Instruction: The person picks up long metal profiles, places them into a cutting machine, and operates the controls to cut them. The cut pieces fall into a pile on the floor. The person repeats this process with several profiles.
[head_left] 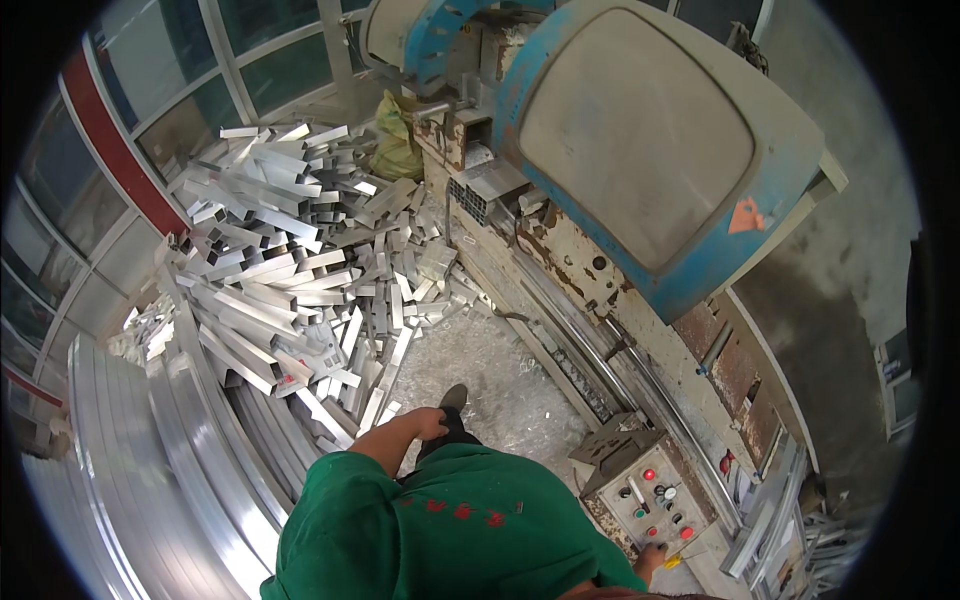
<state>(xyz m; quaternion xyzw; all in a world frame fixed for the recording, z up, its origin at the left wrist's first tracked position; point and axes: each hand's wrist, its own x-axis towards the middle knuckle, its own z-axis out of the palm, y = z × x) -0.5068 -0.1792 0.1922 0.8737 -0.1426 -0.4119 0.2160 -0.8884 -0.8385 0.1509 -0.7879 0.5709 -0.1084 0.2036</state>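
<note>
My left hand (430,423) hangs in front of my body by my dark trouser leg, its fingers curled in and nothing showing in them. On the right, my right hand (650,556) is at the lower edge of a worn control box (610,498) with red, green and black buttons. Its fingers are small and partly hidden, so I cannot make out whether they press or grip anything. Behind the box stands a large cutting machine with a blue and grey hood (640,140). Square metal tubes (488,188) lie bundled on its bed, their open ends facing left.
A big heap of short cut metal tubes (265,255) covers the floor at left. Long silvery profiles (130,470) lie at near left. A yellow-green sack (397,145) stands behind the heap. More metal lengths (765,520) lie at lower right. Chips litter the floor (480,365).
</note>
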